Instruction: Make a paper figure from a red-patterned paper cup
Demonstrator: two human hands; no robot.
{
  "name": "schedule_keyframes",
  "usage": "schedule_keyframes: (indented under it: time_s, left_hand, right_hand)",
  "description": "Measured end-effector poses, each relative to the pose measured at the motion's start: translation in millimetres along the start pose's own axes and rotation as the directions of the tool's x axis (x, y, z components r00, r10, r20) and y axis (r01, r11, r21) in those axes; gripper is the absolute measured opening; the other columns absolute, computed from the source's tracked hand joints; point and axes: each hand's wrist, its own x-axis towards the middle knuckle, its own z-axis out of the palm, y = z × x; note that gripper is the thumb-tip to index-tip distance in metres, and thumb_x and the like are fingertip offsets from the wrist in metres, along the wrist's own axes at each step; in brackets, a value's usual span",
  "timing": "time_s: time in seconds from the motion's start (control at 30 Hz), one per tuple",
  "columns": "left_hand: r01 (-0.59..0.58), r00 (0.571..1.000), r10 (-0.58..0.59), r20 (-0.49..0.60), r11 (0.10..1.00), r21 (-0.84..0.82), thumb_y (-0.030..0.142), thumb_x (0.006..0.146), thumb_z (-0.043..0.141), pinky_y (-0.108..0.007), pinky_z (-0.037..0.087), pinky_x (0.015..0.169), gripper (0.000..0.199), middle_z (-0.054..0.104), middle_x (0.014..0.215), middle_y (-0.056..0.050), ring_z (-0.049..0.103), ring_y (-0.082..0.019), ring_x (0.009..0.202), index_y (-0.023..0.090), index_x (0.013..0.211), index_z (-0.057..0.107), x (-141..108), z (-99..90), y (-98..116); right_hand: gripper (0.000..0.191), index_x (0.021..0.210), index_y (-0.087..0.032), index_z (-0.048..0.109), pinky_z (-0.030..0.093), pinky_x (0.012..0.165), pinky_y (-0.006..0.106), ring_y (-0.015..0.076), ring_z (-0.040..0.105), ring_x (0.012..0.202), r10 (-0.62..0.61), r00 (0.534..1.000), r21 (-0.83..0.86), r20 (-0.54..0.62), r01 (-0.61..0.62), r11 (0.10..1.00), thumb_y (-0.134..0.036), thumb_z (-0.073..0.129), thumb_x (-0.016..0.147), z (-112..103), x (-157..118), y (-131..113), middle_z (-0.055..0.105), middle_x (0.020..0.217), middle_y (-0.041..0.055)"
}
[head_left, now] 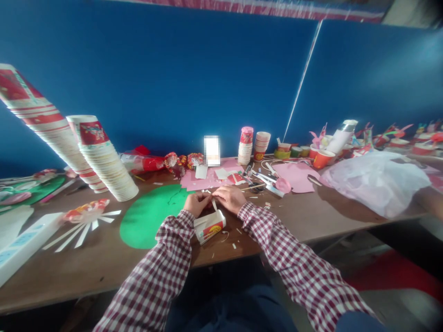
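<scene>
Okay, paper cup point(212, 227): white, red panel with a yellow emblem, lying on its side on the brown table point(297, 221), near the front edge, between the forearms. Narrow white strip point(214, 204) stands up beside it, reaching to the fingers. Small white scraps point(234, 246) around.

Left hand point(198, 204) and right hand point(230, 197): both palm-down just beyond the cup, fingers curled, tips nearly meeting at the strip's upper end. Can't tell which hand pinches it, if either; fingertips hidden. Forearms angle inward, checked sleeves point(277, 240) down to the wrists.

Labels: lettering on the cup too small to read. Long white box point(32, 246) at far left has blue print, illegible. Tall cup stack point(104, 159) carries red printed panels, also unreadable.
</scene>
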Motion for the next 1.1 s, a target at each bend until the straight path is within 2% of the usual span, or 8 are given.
schedule_keyframes:
  time_s: [0.37, 0.5, 0.67, 0.83, 0.93, 1.0, 1.1]
  left_hand:
    - [0.002, 1.000, -0.002, -0.011, 1.000, -0.016, 0.038, 0.056, 0.070, -0.022, 0.043, 0.048, 0.032, 0.060, 0.051, 0.001, 0.052, -0.010, 0.047, 0.012, 0.074, 0.065, -2.3, 3.1, 5.7]
    - [0.005, 1.000, -0.005, -0.020, 1.000, -0.016, 0.037, 0.057, 0.070, -0.022, 0.043, 0.049, 0.037, 0.061, 0.054, 0.001, 0.055, -0.010, 0.048, 0.012, 0.081, 0.058, -0.9, 1.8, 1.7]
    - [-0.050, 0.999, 0.050, -0.012, 0.999, 0.016, 0.036, 0.058, 0.070, -0.020, 0.043, 0.047, 0.047, 0.061, 0.054, 0.004, 0.056, -0.010, 0.048, 0.014, 0.094, 0.048, 1.3, -1.1, -3.6]
    - [-0.025, 1.000, 0.025, 0.001, 0.999, -0.047, 0.039, 0.058, 0.070, -0.022, 0.046, 0.052, 0.051, 0.063, 0.060, 0.000, 0.059, -0.011, 0.053, 0.012, 0.096, 0.051, 1.3, 0.4, -2.8]
    - [-0.020, 1.000, 0.021, 0.014, 0.998, -0.060, 0.044, 0.063, 0.065, -0.025, 0.050, 0.058, 0.052, 0.066, 0.069, -0.004, 0.061, -0.013, 0.059, 0.011, 0.101, 0.053, 1.3, 0.9, -1.8]
    - [-0.010, 1.000, 0.011, 0.016, 0.999, -0.032, 0.048, 0.067, 0.059, -0.026, 0.050, 0.059, 0.048, 0.066, 0.072, -0.005, 0.061, -0.013, 0.060, 0.011, 0.098, 0.058, 1.5, 0.2, -1.7]
    - [-0.014, 1.000, 0.014, 0.006, 1.000, 0.026, 0.049, 0.069, 0.056, -0.023, 0.048, 0.053, 0.039, 0.063, 0.058, -0.002, 0.057, -0.012, 0.053, 0.011, 0.074, 0.065, 1.6, -1.7, -2.1]
  right_hand:
    - [0.016, 0.091, -0.018, 0.064, 0.038, 0.074, 0.025, 0.0145, 0.055, 0.081, 0.009, 1.000, -0.030, 0.003, -0.009, 1.000, -0.026, 0.052, 0.084, -1.1, -0.3, -0.8, 0.066, 0.087, 0.0037]
    - [0.017, 0.089, -0.018, 0.064, 0.038, 0.073, 0.024, 0.0144, 0.055, 0.080, 0.036, 0.999, -0.015, -0.002, -0.036, 0.999, -0.028, 0.052, 0.084, -0.4, -0.5, -0.6, 0.065, 0.085, 0.0040]
    - [0.015, 0.088, -0.018, 0.064, 0.038, 0.073, 0.024, 0.0140, 0.054, 0.080, 0.037, 0.999, -0.013, 0.031, -0.036, 0.999, -0.027, 0.052, 0.084, 0.9, -1.8, 0.7, 0.064, 0.085, 0.0036]
    - [0.013, 0.087, -0.018, 0.063, 0.038, 0.074, 0.025, 0.0144, 0.053, 0.081, 0.035, 0.999, -0.018, 0.036, -0.034, 0.999, -0.024, 0.052, 0.084, -1.0, -1.4, -1.0, 0.064, 0.085, 0.0036]
    - [0.013, 0.088, -0.018, 0.063, 0.038, 0.074, 0.026, 0.0148, 0.052, 0.081, 0.032, 0.999, -0.034, 0.019, -0.031, 0.999, -0.024, 0.052, 0.083, -2.2, -0.2, -2.7, 0.063, 0.086, 0.0042]
    - [0.014, 0.087, -0.017, 0.062, 0.038, 0.073, 0.027, 0.0155, 0.052, 0.080, 0.028, 1.000, -0.059, 0.007, -0.027, 0.998, -0.026, 0.052, 0.084, -2.7, 0.6, -3.7, 0.063, 0.084, 0.0047]
    - [0.016, 0.085, -0.017, 0.062, 0.038, 0.074, 0.027, 0.0160, 0.051, 0.079, 0.012, 1.000, -0.093, -0.006, -0.012, 0.996, -0.027, 0.049, 0.085, -3.3, 1.4, -5.1, 0.062, 0.082, 0.0051]
